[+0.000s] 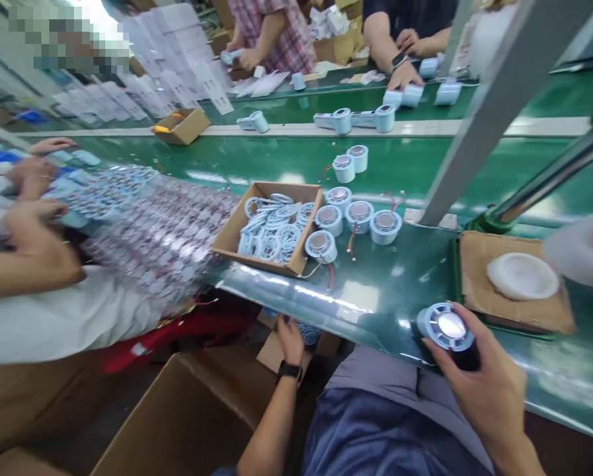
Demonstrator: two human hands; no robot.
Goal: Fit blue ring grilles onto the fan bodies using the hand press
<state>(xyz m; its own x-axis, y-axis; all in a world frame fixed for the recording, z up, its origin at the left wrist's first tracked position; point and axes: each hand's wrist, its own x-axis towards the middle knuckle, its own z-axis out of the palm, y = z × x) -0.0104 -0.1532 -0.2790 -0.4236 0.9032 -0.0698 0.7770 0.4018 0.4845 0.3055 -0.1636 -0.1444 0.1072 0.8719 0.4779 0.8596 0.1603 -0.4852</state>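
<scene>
My right hand (489,377) is closed around a round light-blue motor housing (447,325) with a shiny silver disc in its middle; thumb and fingers grip its sides at the table's near edge. Below the table edge, my left hand (290,340) reaches down into a small cardboard box (271,354) beside light-blue rings (310,332); its fingertips are hidden. Several similar housings (359,215), some with thin coloured wires, stand on the green table. Left of them, an open carton (296,264) holds many light-blue rings (271,231).
On the right, a white round dish (523,276) rests on a cardboard-covered stand (474,264). A slanted grey post (479,125) rises from the table. Co-workers' hands (405,73) handle blue parts across the line; another person's arm (23,251) is at left. A large open box (177,410) stands below.
</scene>
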